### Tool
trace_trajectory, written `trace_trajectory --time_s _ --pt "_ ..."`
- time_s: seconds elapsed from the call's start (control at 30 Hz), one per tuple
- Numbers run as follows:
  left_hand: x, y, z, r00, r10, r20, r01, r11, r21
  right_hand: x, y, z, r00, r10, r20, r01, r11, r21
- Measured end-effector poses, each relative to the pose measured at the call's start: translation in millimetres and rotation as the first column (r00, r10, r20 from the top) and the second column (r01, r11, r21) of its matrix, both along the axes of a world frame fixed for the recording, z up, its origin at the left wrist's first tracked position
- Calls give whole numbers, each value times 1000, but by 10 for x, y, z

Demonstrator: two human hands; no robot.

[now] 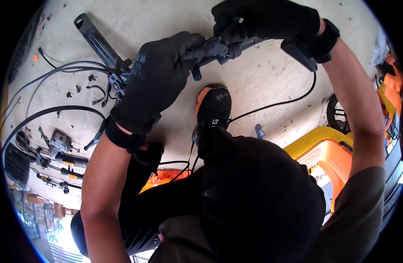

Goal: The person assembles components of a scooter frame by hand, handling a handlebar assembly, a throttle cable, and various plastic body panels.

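A black handlebar (247, 44) with a clamp and lever fittings (217, 50) runs between my gloved hands. My left hand (155, 79), in a black work glove, wraps round its left part. Just above the fittings, my right hand (265, 19) is closed with curled fingers; whatever they grip is hidden, though a small pale spot shows between them. Left of my left hand, a black tube (98, 41) slants up to an open end. Its lower end meets a metal joint (117, 79) with several cables (63, 68). A black box (299, 55) sits by my right wrist, trailing a cable.
Small black parts (78, 88) lie scattered on the concrete floor (175, 118). Lower left are a grey tool-like piece (60, 142) and black rods (67, 160). My shoe (214, 103) stands below the handlebar. A yellow-orange shell (317, 147) and a wheel (337, 114) are at right.
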State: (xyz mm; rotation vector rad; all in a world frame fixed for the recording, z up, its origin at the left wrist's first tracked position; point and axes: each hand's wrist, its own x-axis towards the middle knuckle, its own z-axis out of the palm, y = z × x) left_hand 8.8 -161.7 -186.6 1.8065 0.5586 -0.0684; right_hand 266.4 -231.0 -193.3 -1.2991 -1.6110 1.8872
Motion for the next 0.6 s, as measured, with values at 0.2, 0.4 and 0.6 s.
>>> trace_trajectory --time_s 0.2,0.4,0.6 --pt "52 7 39 1000 -11 24 11 1000 0 28 1 -134 1000 16 15 -10 939 -343" --pt "21 -57 -25 998 -32 47 29 998 59 -29 85 -35 999 -6 -49 -17 893 -449" --pt "1 -45 -72 999 6 49 -8 999 38 -17 148 46 997 71 40 -43 880 -474"
